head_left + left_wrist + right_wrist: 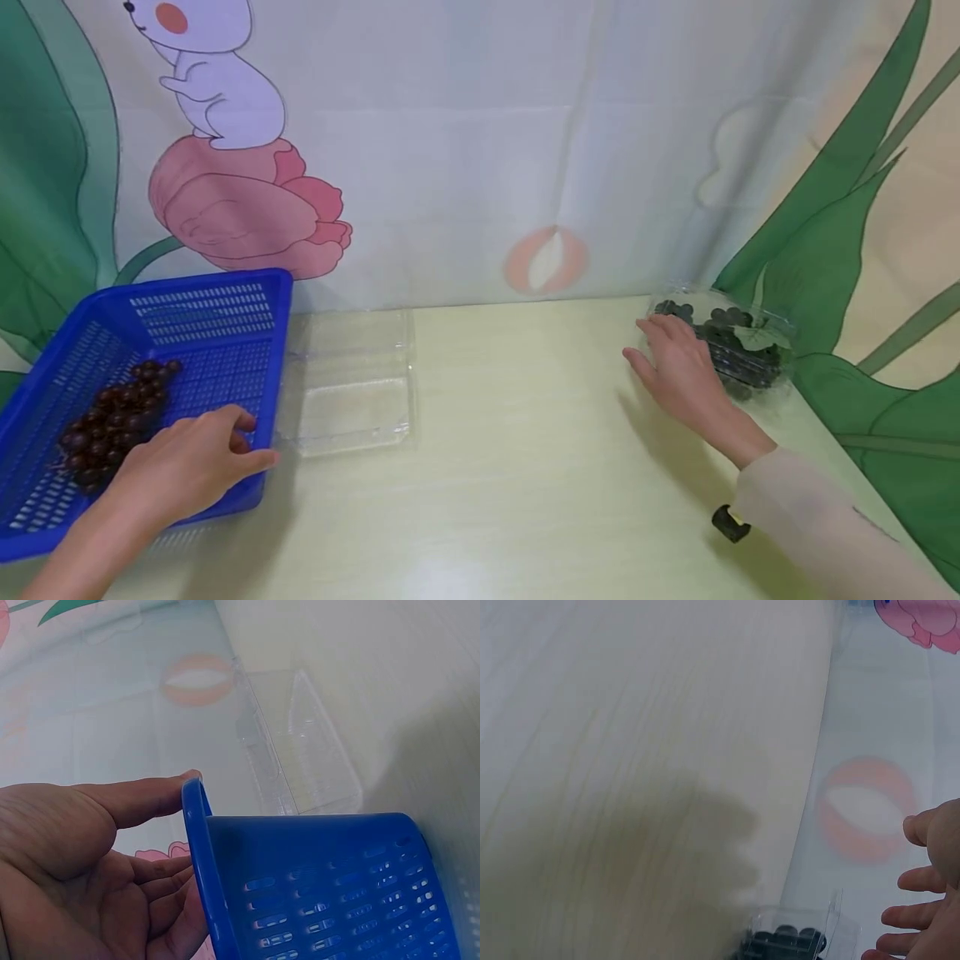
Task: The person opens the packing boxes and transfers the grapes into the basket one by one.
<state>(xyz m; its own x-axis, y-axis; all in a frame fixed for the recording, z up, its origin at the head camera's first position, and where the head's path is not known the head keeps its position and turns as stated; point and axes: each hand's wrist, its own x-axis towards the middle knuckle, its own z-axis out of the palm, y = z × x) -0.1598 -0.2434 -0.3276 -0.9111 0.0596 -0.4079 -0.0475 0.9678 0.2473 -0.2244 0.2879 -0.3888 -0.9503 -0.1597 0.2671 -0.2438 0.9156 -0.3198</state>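
My left hand point(187, 462) is over the near right part of a blue plastic basket point(273, 350). Its thumb reaches across the rim, fingers loosely bent; in the left wrist view the rim hides the fingertips, so I cannot tell whether they touch it. A bunch of dark red grapes point(112, 425) lies in the basket's left side. At the far right, my right hand point(682, 367) hovers with spread fingers beside a clear plastic box of dark grapes point(738, 354). Nothing shows in that palm in the right wrist view point(937, 900).
An opened clear plastic clamshell box point(356, 400) lies on the pale table point(517, 467), just right of the basket. Behind the table hangs a printed curtain point(465, 167). A small black object point(730, 523) is by the right sleeve.
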